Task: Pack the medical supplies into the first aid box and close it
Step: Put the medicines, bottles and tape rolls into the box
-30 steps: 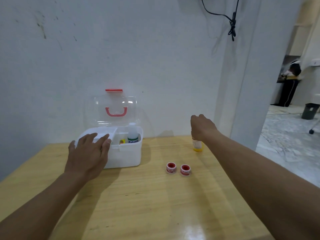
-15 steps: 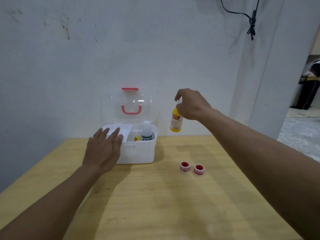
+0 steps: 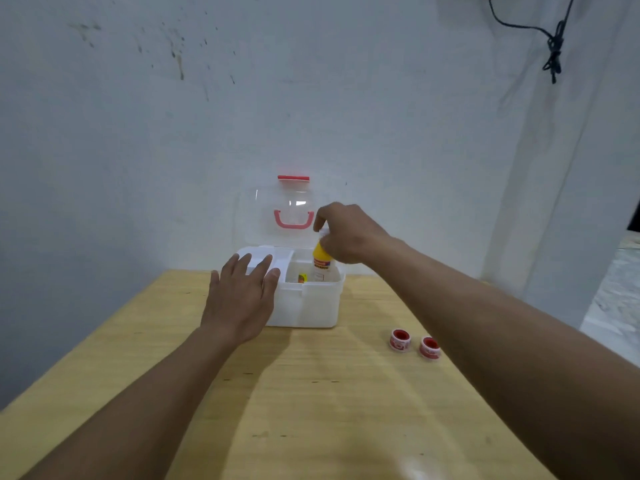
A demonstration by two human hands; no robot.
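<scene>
A white first aid box (image 3: 308, 306) stands at the far side of the wooden table (image 3: 311, 410), its clear lid (image 3: 287, 209) with a red handle raised against the wall. My left hand (image 3: 242, 299) lies flat, fingers spread, on the box's left front corner and inner tray. My right hand (image 3: 346, 233) grips a yellow bottle (image 3: 322, 263) by its top and holds it inside the box's right compartment. A small yellow item (image 3: 302, 278) lies in the same compartment. Two red-and-white tape rolls (image 3: 400, 340) (image 3: 429, 348) sit on the table to the right of the box.
A white wall rises right behind the box. A black cable (image 3: 554, 46) hangs at the upper right. The table's right edge runs close to the tape rolls, with tiled floor (image 3: 616, 306) beyond.
My right hand lifted the yellow bottle from the table's right side, carried it left and lowered it into the box's right compartment. My left hand stayed on the box.
</scene>
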